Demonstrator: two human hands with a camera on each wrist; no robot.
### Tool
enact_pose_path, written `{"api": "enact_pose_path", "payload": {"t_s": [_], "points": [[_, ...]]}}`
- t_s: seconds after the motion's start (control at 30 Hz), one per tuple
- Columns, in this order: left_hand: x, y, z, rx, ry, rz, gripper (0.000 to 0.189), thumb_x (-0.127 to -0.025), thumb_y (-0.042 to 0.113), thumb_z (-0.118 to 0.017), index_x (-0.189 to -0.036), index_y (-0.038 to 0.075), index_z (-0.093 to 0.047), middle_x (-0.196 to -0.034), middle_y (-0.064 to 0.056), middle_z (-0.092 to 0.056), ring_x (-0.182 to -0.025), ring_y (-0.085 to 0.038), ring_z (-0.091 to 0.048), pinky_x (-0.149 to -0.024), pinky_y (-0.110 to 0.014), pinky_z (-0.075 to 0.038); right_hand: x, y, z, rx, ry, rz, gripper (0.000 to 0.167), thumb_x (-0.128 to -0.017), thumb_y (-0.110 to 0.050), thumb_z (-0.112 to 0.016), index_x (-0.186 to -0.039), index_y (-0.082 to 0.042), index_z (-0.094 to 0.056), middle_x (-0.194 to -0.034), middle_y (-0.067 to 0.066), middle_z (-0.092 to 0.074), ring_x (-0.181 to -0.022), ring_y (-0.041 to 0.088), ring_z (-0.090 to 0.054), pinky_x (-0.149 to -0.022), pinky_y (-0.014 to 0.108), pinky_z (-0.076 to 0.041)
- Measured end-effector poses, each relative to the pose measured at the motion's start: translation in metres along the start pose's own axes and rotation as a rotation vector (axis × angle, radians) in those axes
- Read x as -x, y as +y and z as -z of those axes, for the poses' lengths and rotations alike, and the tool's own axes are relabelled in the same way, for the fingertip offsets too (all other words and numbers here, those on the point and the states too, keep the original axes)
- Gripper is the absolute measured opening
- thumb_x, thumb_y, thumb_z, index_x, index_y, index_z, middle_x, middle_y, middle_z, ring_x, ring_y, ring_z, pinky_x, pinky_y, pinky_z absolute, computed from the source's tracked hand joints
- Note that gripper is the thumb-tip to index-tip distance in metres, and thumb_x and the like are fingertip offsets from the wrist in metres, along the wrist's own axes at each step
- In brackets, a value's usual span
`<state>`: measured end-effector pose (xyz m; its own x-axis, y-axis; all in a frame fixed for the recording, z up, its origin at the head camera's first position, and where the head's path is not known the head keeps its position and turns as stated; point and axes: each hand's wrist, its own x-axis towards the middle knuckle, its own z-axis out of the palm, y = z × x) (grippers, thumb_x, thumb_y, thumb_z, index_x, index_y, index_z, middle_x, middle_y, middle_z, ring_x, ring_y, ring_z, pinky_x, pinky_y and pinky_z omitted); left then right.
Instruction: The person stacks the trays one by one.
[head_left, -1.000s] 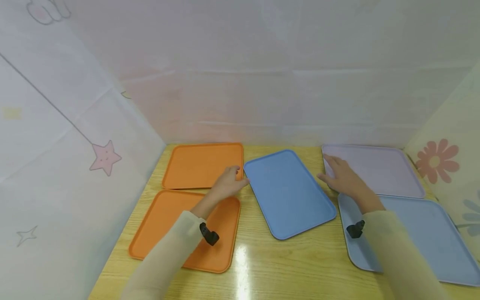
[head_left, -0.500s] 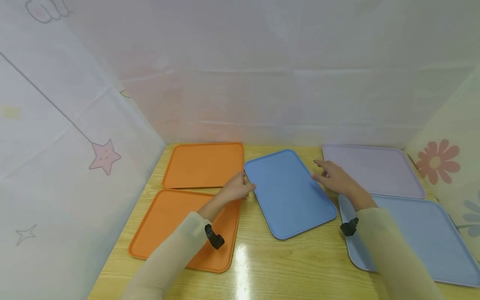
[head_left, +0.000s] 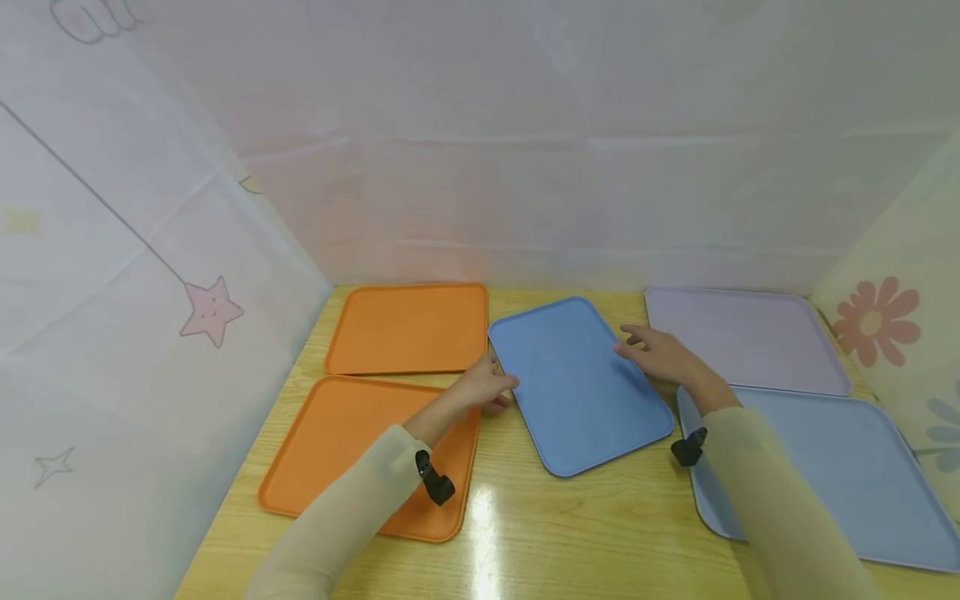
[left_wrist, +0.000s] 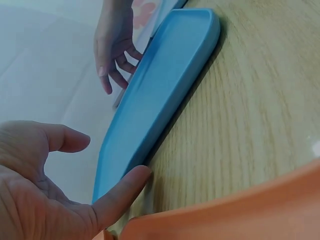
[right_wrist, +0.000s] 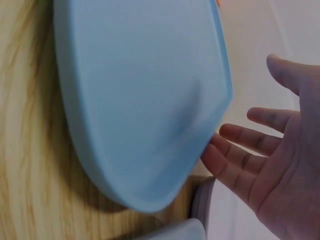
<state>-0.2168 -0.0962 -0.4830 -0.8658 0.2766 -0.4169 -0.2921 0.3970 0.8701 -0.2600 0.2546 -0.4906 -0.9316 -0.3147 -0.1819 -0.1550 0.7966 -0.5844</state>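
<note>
A blue rectangular tray (head_left: 585,392) lies at a slant on the wooden table, between my two hands. My left hand (head_left: 480,385) is at its left long side, thumb and fingers spread apart. In the left wrist view a fingertip of that hand overlaps the lower end of the blue tray (left_wrist: 150,95). Across the tray, my right hand (head_left: 663,354) hovers by the right long side, thumb over the rim in the head view. The right wrist view shows the right hand (right_wrist: 280,165) with extended fingers, the lower fingertips right at the tray's edge. Neither hand grips it.
Two orange trays, a back one (head_left: 412,329) and a front one (head_left: 360,433), lie on the left. A lilac tray (head_left: 750,342) and a larger pale-blue tray (head_left: 832,475) lie on the right. White printed sheeting (head_left: 480,167) encloses the table's back and sides.
My left hand has moved right and toward me, off the orange trays to the blue tray's left side. The right hand has come left from the lilac tray. The trays have stayed put.
</note>
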Motion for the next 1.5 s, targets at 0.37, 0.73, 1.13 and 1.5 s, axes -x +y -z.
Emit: {"api": "enact_pose_path", "payload": {"t_s": [0.37, 0.73, 1.13, 1.5], "points": [[-0.002, -0.004, -0.012, 0.096, -0.011, -0.002, 0.066, -0.095, 0.009, -0.066, -0.151, 0.000, -0.031, -0.103, -0.018, -0.053, -0.088, -0.033, -0.068, -0.078, -0.042, -0.063, -0.012, -0.004, -0.003, 0.016, -0.033, -0.031, 0.068, -0.107, -0.045, -0.044, -0.155, 0.001, -0.034, -0.142, 0.031, -0.051, -0.129, 0.049, -0.050, -0.107, 0.064, -0.040], [-0.008, -0.005, -0.023, 0.150, 0.024, -0.043, 0.076, -0.085, -0.012, -0.060, -0.153, -0.003, -0.027, -0.113, -0.027, -0.062, -0.079, -0.032, -0.070, -0.063, -0.046, -0.063, -0.013, 0.000, 0.001, -0.027, -0.075, -0.085, 0.052, -0.100, -0.011, -0.055, -0.146, 0.010, -0.044, -0.123, 0.027, -0.058, -0.110, 0.038, -0.056, -0.094, 0.052, -0.049], [-0.016, 0.007, 0.003, 0.102, 0.000, 0.003, 0.090, -0.085, -0.012, -0.063, -0.160, 0.011, -0.018, -0.108, -0.011, -0.043, -0.079, -0.025, -0.063, -0.066, -0.045, -0.063, 0.017, -0.004, -0.002, -0.397, -0.104, -0.212, 0.063, -0.100, -0.009, -0.056, -0.155, 0.003, -0.028, -0.118, 0.023, -0.056, -0.092, 0.025, -0.065, -0.074, 0.038, -0.060], [-0.026, 0.005, 0.022, 0.055, -0.104, -0.009, 0.090, -0.086, -0.011, -0.067, -0.160, 0.012, -0.020, -0.114, -0.013, -0.043, -0.090, -0.024, -0.060, -0.071, -0.047, -0.063, 0.038, -0.020, -0.016, -0.482, -0.051, -0.294, 0.066, -0.099, -0.006, -0.054, -0.156, 0.003, -0.022, -0.115, 0.023, -0.059, -0.085, 0.024, -0.066, -0.070, 0.037, -0.061]]}}
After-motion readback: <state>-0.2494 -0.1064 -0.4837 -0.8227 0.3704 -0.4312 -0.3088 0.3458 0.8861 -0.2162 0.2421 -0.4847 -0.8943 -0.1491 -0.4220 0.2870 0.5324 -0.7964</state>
